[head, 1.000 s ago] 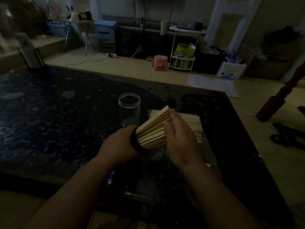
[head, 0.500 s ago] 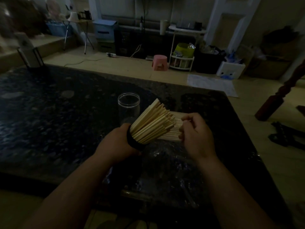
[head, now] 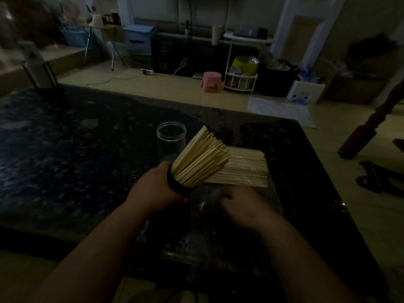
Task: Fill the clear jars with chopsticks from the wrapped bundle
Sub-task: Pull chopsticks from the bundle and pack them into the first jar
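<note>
My left hand (head: 153,191) grips a jar (head: 177,187) that looks dark in this light. It is tilted to the right and packed with pale chopsticks (head: 201,158) that fan out of its mouth. Behind them the flat bundle of chopsticks (head: 244,169) lies on crinkled clear wrap (head: 207,207) on the dark table. My right hand (head: 244,206) hovers low over the wrap, just in front of the bundle. Its back faces me and its fingers are curled under, so whatever they may hold is hidden. An empty clear jar (head: 171,138) stands upright beyond my left hand.
The dark speckled stone table (head: 65,149) stretches far to the left, with its right edge near the bundle. A black stand (head: 39,75) sits at its far left corner. On the floor beyond are a pink stool (head: 211,81) and dark tools (head: 380,180) at the right.
My right hand has left the bundle and dropped toward me, onto the wrap. The filled jar in my left hand stays tilted in about the same place.
</note>
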{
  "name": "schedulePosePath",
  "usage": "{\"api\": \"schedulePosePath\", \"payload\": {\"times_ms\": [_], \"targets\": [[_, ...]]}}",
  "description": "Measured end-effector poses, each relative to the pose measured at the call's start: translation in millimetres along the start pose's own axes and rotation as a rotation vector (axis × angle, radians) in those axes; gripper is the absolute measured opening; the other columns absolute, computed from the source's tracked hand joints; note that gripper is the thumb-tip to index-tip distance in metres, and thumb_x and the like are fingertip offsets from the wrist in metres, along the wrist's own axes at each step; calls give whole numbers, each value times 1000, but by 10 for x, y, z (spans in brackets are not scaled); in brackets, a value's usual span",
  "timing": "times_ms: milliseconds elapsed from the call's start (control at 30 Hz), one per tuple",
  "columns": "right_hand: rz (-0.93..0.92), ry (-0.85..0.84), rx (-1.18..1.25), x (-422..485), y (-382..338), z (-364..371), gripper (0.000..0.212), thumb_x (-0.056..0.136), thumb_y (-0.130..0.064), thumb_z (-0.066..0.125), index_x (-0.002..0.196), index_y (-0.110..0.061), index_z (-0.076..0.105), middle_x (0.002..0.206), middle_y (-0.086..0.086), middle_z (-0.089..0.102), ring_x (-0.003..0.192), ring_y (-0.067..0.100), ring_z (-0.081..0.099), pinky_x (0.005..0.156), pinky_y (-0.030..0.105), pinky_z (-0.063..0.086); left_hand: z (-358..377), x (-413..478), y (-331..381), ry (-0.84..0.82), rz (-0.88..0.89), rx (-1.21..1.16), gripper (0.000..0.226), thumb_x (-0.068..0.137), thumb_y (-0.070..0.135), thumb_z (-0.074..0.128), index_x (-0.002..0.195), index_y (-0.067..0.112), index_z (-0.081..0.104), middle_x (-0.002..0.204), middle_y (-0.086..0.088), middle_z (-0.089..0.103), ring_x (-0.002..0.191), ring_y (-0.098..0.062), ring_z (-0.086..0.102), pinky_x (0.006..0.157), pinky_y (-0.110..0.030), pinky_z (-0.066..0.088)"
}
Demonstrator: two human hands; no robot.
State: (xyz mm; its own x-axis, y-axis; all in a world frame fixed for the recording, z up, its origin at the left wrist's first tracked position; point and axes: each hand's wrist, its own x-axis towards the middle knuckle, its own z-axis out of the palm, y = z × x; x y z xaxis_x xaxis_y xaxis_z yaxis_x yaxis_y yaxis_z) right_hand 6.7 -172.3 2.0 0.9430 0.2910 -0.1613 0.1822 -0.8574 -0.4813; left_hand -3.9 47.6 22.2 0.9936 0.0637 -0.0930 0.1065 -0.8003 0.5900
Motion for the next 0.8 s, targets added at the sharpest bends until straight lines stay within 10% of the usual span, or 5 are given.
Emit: {"api": "schedulePosePath", "payload": {"times_ms": [267,533,800], "targets": [[3,63,-106,75,165,518,55,92,-27,52,144,-16,38,153,2,30,141,22,27,117,30,20,-12,36,-17,-18,-11,-7,93,57,35,89,136,26,41,120,1,60,104,-16,57,83,-29,47],[140,243,-51,286,84,464,27,93,-17,49,120,-14,51,126,10,54,114,30,53,96,30,39,-9,54,-34,-12,-20,-10,89,56,38,88,132,26,43,118,1,60,104,-18,58,87,-34,51],[252,49,-302,571,72,429,53,87,-33,59,138,-22,47,141,8,46,129,29,44,108,37,34,0,91,-27,-15,-14,-2,87,58,37,87,133,27,43,105,8,55,91,-9,51,79,-29,46]]}}
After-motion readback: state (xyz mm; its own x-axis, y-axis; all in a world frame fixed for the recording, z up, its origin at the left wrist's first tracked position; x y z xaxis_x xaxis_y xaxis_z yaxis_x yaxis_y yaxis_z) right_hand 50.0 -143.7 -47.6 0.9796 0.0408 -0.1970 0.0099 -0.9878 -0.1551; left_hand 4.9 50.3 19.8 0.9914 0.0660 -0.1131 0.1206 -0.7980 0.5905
